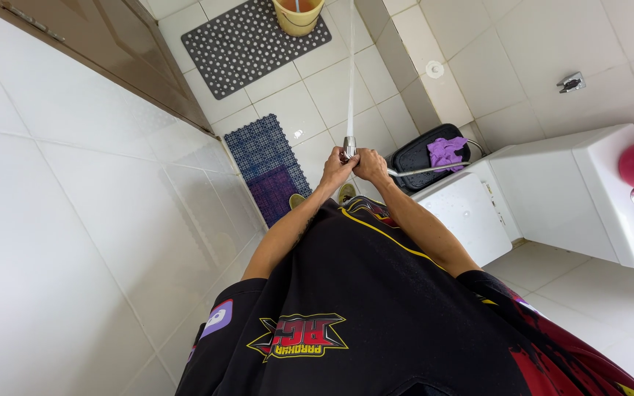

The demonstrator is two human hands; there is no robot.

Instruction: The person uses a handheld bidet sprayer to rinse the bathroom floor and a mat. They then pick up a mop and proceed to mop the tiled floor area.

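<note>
Both hands, left hand (337, 167) and right hand (370, 163), grip sprayer (349, 147).

You hold a small chrome spray head (349, 147) between both hands, its nozzle pointing away from you, sending a thin straight jet of water (351, 66) out over the white floor tiles; its silver hose (427, 170) trails off to your right

Bright, even light, sharp throughout, soft glare on white tiles, wide-angle bending at edges.
</note>
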